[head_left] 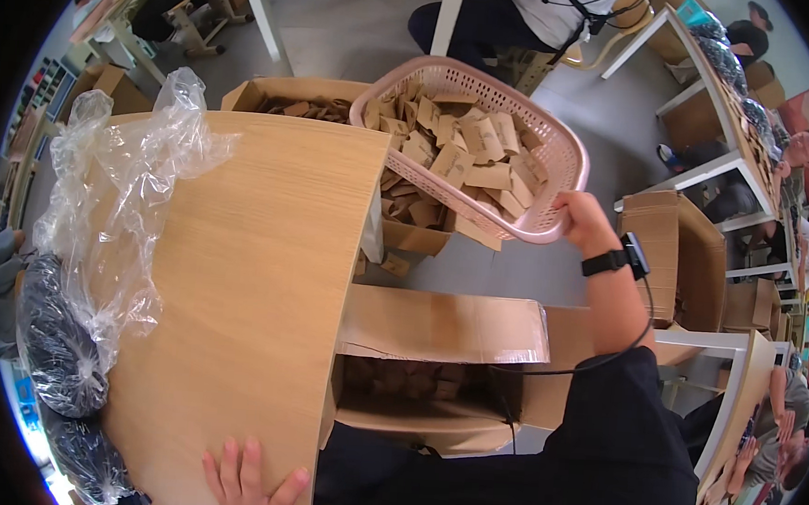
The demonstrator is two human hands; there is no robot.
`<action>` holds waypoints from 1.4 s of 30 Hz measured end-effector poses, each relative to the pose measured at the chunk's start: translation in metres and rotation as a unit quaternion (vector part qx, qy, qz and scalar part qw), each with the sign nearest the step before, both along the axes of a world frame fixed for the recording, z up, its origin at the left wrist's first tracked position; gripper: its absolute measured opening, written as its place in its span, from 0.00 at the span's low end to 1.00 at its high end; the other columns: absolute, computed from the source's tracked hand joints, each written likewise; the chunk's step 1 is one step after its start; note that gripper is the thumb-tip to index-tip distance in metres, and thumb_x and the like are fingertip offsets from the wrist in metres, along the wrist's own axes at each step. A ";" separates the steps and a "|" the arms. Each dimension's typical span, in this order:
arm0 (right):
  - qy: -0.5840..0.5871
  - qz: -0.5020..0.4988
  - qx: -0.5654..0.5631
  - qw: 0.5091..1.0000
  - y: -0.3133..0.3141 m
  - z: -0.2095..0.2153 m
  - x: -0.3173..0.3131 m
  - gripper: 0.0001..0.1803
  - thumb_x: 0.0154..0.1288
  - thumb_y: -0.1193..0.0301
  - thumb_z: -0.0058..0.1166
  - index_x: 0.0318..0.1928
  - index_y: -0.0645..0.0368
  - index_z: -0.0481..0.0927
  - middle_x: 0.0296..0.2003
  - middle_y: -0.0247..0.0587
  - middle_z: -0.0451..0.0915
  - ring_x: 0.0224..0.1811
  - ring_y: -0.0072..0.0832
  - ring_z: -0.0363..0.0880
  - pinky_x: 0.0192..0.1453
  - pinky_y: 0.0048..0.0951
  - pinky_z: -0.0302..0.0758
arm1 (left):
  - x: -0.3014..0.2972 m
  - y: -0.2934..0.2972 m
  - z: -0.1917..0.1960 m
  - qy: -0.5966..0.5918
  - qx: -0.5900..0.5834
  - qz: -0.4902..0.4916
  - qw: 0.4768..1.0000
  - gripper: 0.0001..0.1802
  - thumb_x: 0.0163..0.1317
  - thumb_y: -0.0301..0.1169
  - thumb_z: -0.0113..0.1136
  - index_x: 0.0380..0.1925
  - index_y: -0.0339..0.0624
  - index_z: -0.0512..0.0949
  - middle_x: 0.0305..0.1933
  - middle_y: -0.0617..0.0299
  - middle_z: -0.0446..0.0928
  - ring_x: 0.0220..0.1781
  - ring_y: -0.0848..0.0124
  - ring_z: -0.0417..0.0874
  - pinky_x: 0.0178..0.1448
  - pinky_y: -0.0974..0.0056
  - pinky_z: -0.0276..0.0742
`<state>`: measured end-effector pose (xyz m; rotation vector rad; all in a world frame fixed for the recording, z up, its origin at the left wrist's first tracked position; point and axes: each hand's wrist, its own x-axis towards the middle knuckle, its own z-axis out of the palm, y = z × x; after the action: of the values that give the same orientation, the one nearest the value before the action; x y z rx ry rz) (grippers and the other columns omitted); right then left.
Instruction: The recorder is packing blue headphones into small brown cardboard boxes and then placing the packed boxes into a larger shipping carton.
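Starting nearest me, my left hand lies flat and open on the near edge of the wooden bench, fingers spread, holding nothing.

Just off the bench's near right corner stands an open cardboard carton, flaps out; its inside is in shadow, though brown pieces seem to lie in it. How full it is I cannot tell.

On the bench's left side lies crumpled clear plastic sheeting, with dark mesh-like bundles inside it, hanging past the bench's left edge.

Farther out, off the bench's far right corner, my right hand is closed on the rim of a pink plastic basket, thumb over the edge. The basket is held in the air, tipped down toward the bench, and is loaded with small brown paper packets. It hangs directly over a second open carton that sits against the bench's far edge and already holds similar packets. Some packets sit at the basket's low side, above the carton.

Judgement: the transfer is under way, not finished. Most packets remain in the basket.

Beyond the bench, another person sits at a white table.
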<state>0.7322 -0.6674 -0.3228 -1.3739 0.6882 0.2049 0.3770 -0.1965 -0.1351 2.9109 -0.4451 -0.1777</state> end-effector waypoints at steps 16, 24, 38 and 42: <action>-0.049 0.270 -0.117 0.954 0.034 0.310 -0.056 0.26 0.47 0.68 0.50 0.49 0.68 0.74 0.40 0.50 0.81 0.36 0.38 0.82 0.46 0.38 0.81 | -0.006 0.003 0.015 0.055 0.009 0.028 0.998 0.35 0.53 0.50 0.60 0.61 0.56 0.68 0.71 0.39 0.52 0.72 0.45 0.52 0.70 0.37 0.44; -0.091 0.357 -0.148 0.918 0.138 0.332 -0.102 0.28 0.52 0.66 0.50 0.54 0.68 0.71 0.43 0.52 0.80 0.40 0.37 0.82 0.47 0.36 0.81 | -0.046 0.001 0.051 -0.051 -0.082 -0.018 0.995 0.30 0.50 0.44 0.65 0.55 0.53 0.73 0.64 0.50 0.63 0.64 0.53 0.65 0.64 0.46 0.62; -0.286 0.294 -0.231 0.882 0.193 0.356 -0.173 0.24 0.57 0.69 0.50 0.53 0.71 0.71 0.43 0.47 0.80 0.40 0.31 0.82 0.47 0.32 0.80 | -0.072 0.049 0.070 -0.119 -0.082 -0.012 0.989 0.27 0.49 0.35 0.66 0.52 0.47 0.74 0.60 0.52 0.70 0.56 0.54 0.73 0.56 0.54 0.70; -0.384 0.176 -0.215 0.880 0.220 0.356 -0.217 0.22 0.54 0.73 0.51 0.50 0.70 0.72 0.39 0.46 0.80 0.36 0.29 0.82 0.42 0.27 0.79 | -0.070 0.057 0.075 -0.172 -0.077 0.006 0.982 0.29 0.48 0.33 0.65 0.54 0.47 0.73 0.62 0.52 0.68 0.55 0.53 0.74 0.53 0.55 0.72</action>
<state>0.5150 -0.4477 0.0336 -1.8319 -0.2104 -0.2269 0.3070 -0.1395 -0.0597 2.7910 -0.4689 0.3509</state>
